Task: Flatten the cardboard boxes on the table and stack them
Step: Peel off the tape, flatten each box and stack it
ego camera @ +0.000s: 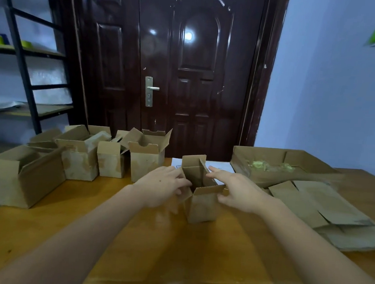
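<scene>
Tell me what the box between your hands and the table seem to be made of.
Box: brown corrugated cardboard, matte; fluting seems to show along a cut flap edge. Table: looks like wood or wood veneer, orange-brown, with a glossy finish that reflects light.

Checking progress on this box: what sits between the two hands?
In the head view, the small open cardboard box stands upright between the left hand and right hand.

A glossy dark-brown panelled door [175,75] stands between pale blue walls [328,84]; black metal shelving [22,66] at left.
</scene>
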Motion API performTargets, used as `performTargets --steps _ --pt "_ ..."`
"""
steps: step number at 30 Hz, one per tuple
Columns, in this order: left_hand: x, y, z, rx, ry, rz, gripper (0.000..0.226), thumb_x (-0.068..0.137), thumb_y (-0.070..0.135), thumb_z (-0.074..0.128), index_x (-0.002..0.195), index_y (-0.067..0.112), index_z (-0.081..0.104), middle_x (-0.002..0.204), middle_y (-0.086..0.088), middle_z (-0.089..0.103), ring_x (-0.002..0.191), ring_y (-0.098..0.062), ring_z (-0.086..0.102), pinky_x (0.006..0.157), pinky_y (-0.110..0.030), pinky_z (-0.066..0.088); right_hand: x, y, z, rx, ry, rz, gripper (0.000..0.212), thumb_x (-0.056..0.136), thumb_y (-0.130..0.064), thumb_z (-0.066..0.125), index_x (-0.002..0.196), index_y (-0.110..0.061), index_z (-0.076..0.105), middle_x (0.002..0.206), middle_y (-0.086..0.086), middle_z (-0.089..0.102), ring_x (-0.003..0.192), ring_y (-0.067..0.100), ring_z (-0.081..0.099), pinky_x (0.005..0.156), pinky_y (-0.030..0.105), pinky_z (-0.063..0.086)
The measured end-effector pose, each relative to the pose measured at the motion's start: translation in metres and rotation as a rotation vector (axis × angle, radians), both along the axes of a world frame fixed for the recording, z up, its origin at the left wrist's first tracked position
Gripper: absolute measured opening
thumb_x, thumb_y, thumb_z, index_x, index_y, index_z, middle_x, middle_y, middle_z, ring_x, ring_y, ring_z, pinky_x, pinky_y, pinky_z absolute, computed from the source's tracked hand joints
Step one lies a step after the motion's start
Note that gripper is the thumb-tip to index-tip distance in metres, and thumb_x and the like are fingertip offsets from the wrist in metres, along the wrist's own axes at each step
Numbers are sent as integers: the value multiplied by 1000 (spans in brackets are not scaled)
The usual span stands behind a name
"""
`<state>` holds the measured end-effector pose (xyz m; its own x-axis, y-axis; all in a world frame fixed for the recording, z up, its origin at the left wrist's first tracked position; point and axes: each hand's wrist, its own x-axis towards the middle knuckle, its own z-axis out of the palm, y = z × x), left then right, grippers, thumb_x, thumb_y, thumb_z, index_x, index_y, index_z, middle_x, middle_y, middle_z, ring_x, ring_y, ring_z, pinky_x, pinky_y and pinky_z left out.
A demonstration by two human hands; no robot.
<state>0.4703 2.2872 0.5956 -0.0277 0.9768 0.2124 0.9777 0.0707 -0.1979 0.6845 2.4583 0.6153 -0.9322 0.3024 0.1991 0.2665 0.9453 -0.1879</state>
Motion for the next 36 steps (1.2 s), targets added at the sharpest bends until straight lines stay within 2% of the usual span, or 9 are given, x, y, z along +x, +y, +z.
performTargets --steps 2,5,7,12,19,24,27,31,36 --pt "2 8 1 35 22 -33 35 104 37 55 140 35 52 133 5 49 121 -16 44 106 -32 37 2 0 6 24 -22 5 71 85 -31 66 150 -41 39 161 -29 20 81 -32 44 61 5 38" --pt "13 18 4 50 -2 -112 22 101 43 57 120 31 57 126 7 54 118 -13 46 110 -33 35 5 -2 13 23 -52 33 88 78 -61 70 154 -41 31 163 -24 18 139 -9 33 105 22 40" --pt "23 23 5 49 -43 -132 15 101 46 56 104 32 49 108 10 54 101 -10 43 104 -30 35 6 -5 17 -11 -92 23 102 69 -79 67 155 -40 29 164 -23 17 151 -1 10 121 35 26" --pt "47 33 -4 68 -112 -52 16 106 43 44 103 28 41 93 8 52 87 -13 45 89 -29 35 2 -9 17 8 -73 9 102 74 -87 54 157 -32 30 167 -12 14 152 4 -3 117 27 -4" --pt "62 35 -2 108 -379 36 28 104 53 47 108 28 58 84 17 49 76 -6 49 65 -24 33 2 -3 9 -83 -155 -61 118 64 -93 54 159 -33 21 167 -16 5 155 19 6 121 43 21" --pt "45 24 3 205 -218 90 51 95 73 42 117 32 62 114 13 61 106 -8 54 97 -30 49 3 -2 -4 -118 -108 -46 112 69 -94 47 160 -37 14 164 -26 -8 150 13 26 116 39 37" --pt "31 17 -3 188 -128 155 81 89 85 33 143 27 53 155 4 43 145 -19 35 122 -41 26 2 -7 -9 -133 -103 -51 112 72 -88 54 160 -36 11 163 -27 -16 151 12 21 116 41 37" --pt "21 16 -11 73 -219 267 113 77 99 26 163 27 18 173 6 -3 159 -20 -8 125 -45 2 -4 -12 -15 -112 -89 -64 116 72 -81 64 161 -35 6 164 -22 -20 154 17 10 120 48 31" --pt "14 19 -13 -36 -376 334 128 68 103 35 165 28 -5 171 2 -18 157 -25 -15 126 -49 6 -17 -6 -12 -67 -149 -87 129 68 -78 72 161 -32 -5 169 -10 -3 154 21 3 123 49 22"
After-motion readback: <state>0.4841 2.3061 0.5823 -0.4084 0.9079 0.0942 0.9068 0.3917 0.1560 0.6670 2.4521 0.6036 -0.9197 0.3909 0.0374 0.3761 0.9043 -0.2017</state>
